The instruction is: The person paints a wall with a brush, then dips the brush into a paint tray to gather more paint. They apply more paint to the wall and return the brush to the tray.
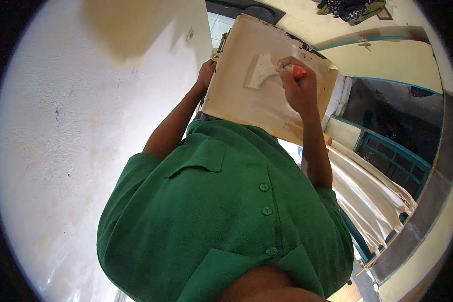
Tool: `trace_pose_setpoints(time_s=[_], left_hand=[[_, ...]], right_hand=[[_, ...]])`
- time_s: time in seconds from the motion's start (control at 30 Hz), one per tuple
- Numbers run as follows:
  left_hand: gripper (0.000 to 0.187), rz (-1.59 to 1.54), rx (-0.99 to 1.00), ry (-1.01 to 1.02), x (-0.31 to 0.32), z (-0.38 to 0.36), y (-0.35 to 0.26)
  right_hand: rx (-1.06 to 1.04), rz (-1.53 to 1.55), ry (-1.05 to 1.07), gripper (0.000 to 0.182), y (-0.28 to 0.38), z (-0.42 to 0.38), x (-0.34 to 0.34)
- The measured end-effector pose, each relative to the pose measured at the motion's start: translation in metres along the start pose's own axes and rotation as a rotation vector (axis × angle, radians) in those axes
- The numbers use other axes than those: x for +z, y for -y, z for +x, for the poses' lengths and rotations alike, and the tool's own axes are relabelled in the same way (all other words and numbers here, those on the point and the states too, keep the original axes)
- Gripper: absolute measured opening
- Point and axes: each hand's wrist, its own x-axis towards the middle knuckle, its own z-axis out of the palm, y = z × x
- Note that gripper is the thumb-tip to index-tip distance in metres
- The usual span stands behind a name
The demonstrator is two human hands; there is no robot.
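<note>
R hand (300, 90) holding scraper (259, 72) w/ red handle, over mid of tray (239, 103); L hand (206, 75) at tray's left edge, fingers part hidden, can't tell if gripping.

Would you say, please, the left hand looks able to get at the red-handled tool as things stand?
Probably not freely: the right hand holds the red-handled tool and the left hand is at the edge of the pale panel, though the way looks clear.
</note>
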Motion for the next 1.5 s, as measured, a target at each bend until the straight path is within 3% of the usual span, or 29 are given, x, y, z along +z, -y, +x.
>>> trace_pose_setpoints(time_s=[0.1, 0.17, 0.37, 0.47, 0.57, 0.77, 0.87, 0.93, 1.07, 1.17, 1.37, 1.5], left_hand=[[0.032, 0.124, 0.105, -0.010, -0.002, 0.012, 0.026], [0.031, 0.205, 0.213, -0.020, 0.001, 0.000, -0.001], [0.030, 0.453, 0.321, 0.039, -0.004, -0.008, -0.025], [0.031, 0.367, 0.177, 0.079, -0.010, 0.003, -0.004], [0.031, 0.176, 0.060, -0.006, 0.001, -0.011, -0.038], [0.032, 0.476, 0.342, -0.021, -0.003, -0.007, -0.025], [0.032, 0.104, 0.045, -0.035, 0.002, -0.015, -0.047], [0.033, 0.084, 0.005, -0.028, 0.003, -0.015, -0.049], [0.031, 0.065, 0.062, -0.019, 0.002, -0.012, -0.042], [0.030, 0.539, 0.408, -0.014, -0.003, -0.004, -0.018], [0.030, 0.215, 0.158, 0.045, -0.005, -0.008, -0.028], [0.031, 0.332, 0.267, -0.026, -0.002, -0.010, -0.031]], right_hand=[[-0.061, 0.000, -0.075, 0.011, 0.000, 0.018, -0.005], [-0.126, 0.067, -0.076, 0.009, -0.006, 0.032, -0.006], [-0.228, -0.192, -0.051, 0.009, -0.013, 0.057, -0.003], [-0.054, -0.112, -0.002, 0.015, -0.009, 0.058, -0.004], [-0.100, -0.138, -0.028, 0.018, -0.009, 0.060, -0.002], [-0.126, -0.169, -0.035, 0.021, -0.014, 0.066, -0.005], [-0.125, -0.134, -0.063, 0.021, -0.011, 0.067, -0.005], [-0.150, -0.173, -0.082, 0.021, -0.016, 0.071, -0.002], [-0.085, -0.082, -0.064, 0.021, -0.016, 0.073, -0.005], [-0.100, -0.173, -0.066, 0.021, -0.017, 0.076, -0.003], [-0.135, -0.175, -0.129, 0.023, -0.016, 0.073, 0.002], [-0.121, -0.163, -0.102, 0.023, -0.017, 0.075, 0.001]])
